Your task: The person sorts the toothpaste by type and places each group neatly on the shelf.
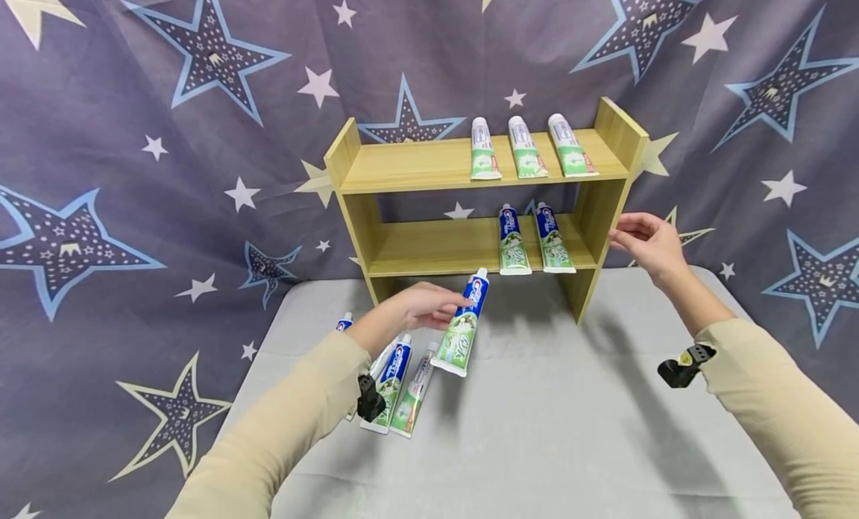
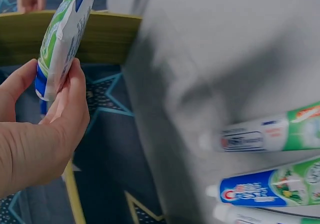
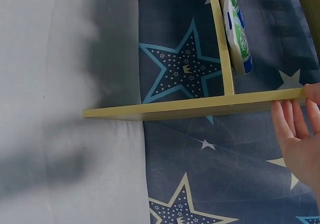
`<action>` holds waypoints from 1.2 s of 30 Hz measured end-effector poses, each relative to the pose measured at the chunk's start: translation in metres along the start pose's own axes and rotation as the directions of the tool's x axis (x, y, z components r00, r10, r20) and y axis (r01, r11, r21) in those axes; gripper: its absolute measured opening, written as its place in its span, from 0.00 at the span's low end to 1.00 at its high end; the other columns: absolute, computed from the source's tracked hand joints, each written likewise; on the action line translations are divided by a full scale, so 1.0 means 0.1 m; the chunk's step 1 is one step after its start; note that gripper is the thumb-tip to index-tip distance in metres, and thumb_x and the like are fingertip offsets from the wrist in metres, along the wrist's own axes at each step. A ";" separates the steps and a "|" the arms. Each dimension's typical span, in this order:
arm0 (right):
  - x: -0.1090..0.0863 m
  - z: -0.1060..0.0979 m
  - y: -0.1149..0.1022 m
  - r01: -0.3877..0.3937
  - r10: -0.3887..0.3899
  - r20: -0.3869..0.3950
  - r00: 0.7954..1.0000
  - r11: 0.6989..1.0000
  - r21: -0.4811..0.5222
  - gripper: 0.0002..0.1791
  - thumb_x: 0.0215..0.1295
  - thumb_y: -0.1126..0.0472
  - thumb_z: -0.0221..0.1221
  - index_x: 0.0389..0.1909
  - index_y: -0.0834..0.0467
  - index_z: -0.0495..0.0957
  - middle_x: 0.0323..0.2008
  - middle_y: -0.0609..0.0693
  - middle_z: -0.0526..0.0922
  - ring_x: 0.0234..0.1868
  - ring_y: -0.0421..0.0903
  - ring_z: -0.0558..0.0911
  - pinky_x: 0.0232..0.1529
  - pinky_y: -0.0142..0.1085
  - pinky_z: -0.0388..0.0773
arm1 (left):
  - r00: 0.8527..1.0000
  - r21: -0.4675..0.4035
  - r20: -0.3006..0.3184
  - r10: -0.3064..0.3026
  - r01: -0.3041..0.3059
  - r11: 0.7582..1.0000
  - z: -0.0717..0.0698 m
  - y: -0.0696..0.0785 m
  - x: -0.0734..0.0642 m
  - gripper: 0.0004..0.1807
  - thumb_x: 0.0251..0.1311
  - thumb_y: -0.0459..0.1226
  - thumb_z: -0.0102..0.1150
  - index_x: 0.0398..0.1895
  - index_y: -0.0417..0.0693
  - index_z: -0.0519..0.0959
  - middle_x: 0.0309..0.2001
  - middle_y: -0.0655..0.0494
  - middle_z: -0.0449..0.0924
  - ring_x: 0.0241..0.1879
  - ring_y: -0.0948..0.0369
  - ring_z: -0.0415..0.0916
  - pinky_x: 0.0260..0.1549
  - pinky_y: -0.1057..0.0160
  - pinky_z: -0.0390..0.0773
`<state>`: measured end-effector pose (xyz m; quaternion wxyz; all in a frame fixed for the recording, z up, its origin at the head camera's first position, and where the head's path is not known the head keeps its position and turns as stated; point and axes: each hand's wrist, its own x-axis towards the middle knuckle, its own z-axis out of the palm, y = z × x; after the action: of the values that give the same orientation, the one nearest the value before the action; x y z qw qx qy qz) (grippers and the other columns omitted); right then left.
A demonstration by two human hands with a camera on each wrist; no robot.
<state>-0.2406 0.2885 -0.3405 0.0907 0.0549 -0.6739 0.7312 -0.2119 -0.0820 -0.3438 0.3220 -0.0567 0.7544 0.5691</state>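
My left hand (image 1: 429,306) pinches a blue, white and green toothpaste tube (image 1: 463,325) in front of the shelf, cap end up and tilted. In the left wrist view, the thumb and fingers grip this tube (image 2: 62,44) near its blue cap end. At the shelf's right side, my right hand (image 1: 647,243) holds the edge of the side panel (image 3: 200,105), with the thumb at the edge and the fingertips against its outer face. The wooden two-tier shelf (image 1: 429,262) carries two blue-green tubes (image 1: 513,243) on the lower board and three white-green tubes (image 1: 526,150) on the upper one.
Several more tubes lie on the grey tabletop (image 1: 537,444) at the left, among them a blue-green tube (image 1: 394,381) and a white-green tube (image 1: 414,392), partly under my left forearm. A star-patterned curtain (image 1: 201,168) hangs behind the shelf.
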 end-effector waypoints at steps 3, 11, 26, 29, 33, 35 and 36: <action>0.00 0.00 -0.01 -0.005 0.005 0.007 1.000 1.000 0.013 0.13 0.59 0.75 0.60 0.34 0.52 0.78 0.27 0.38 0.82 0.28 0.31 0.82 0.31 0.22 0.84 | 1.000 -0.040 0.014 0.010 -0.009 0.999 -0.03 0.12 0.01 0.29 0.61 0.38 0.62 0.63 0.36 0.68 0.31 0.58 0.78 0.23 0.69 0.71 0.29 0.73 0.82; 0.00 0.00 -0.03 0.000 0.000 0.013 1.000 0.999 0.051 0.13 0.59 0.76 0.59 0.34 0.53 0.79 0.27 0.39 0.83 0.29 0.32 0.83 0.31 0.22 0.84 | 0.996 -0.120 -0.080 0.031 -0.041 0.992 -0.08 0.47 0.12 0.25 0.60 0.36 0.63 0.60 0.36 0.73 0.55 0.42 0.80 0.33 0.63 0.79 0.50 0.62 0.85; 0.00 0.02 -0.05 0.012 -0.012 0.000 1.000 0.998 -0.060 0.12 0.59 0.75 0.60 0.34 0.53 0.77 0.26 0.37 0.83 0.28 0.31 0.82 0.29 0.21 0.83 | 0.977 -0.144 -0.211 -0.017 -0.014 0.989 -0.31 0.86 1.62 0.28 0.48 0.45 0.74 0.52 0.46 0.77 0.45 0.52 0.83 0.44 0.58 0.81 0.48 0.63 0.84; 0.00 0.03 -0.06 0.019 -0.019 -0.006 1.000 0.995 -0.095 0.12 0.58 0.73 0.61 0.34 0.52 0.78 0.26 0.37 0.82 0.28 0.31 0.82 0.29 0.21 0.83 | 0.971 -0.180 -0.241 -0.006 -0.038 0.983 -0.52 0.72 2.61 0.27 0.47 0.48 0.74 0.50 0.50 0.78 0.43 0.55 0.83 0.44 0.58 0.81 0.45 0.62 0.85; 0.00 0.03 -0.05 0.012 -0.013 -0.012 1.000 0.994 -0.105 0.11 0.58 0.72 0.62 0.35 0.52 0.77 0.27 0.36 0.82 0.28 0.31 0.82 0.29 0.21 0.83 | 0.954 -0.177 -0.298 0.021 -0.077 0.981 -0.50 0.72 2.55 0.24 0.47 0.46 0.74 0.46 0.47 0.79 0.39 0.55 0.83 0.39 0.59 0.81 0.41 0.64 0.86; 0.00 0.02 -0.04 0.001 -0.001 -0.008 1.000 0.997 -0.074 0.11 0.58 0.72 0.62 0.36 0.54 0.77 0.27 0.37 0.82 0.28 0.31 0.82 0.30 0.21 0.83 | 0.944 -0.159 -0.325 0.052 -0.109 0.981 -0.39 0.78 2.08 0.26 0.45 0.43 0.76 0.45 0.40 0.78 0.36 0.50 0.83 0.34 0.57 0.81 0.35 0.63 0.86; -0.01 0.02 -0.04 -0.001 0.001 -0.010 1.000 0.997 -0.075 0.11 0.58 0.72 0.62 0.36 0.54 0.77 0.27 0.37 0.82 0.28 0.31 0.82 0.30 0.21 0.83 | 0.931 -0.152 -0.360 0.052 -0.114 0.982 -0.32 0.81 1.85 0.26 0.47 0.42 0.75 0.48 0.40 0.77 0.39 0.50 0.83 0.35 0.58 0.81 0.38 0.63 0.87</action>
<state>-0.2392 0.2868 -0.3367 0.0958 0.0474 -0.7005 0.7056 -0.4076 -0.0303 -0.3743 0.1503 -0.1536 0.7506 0.6249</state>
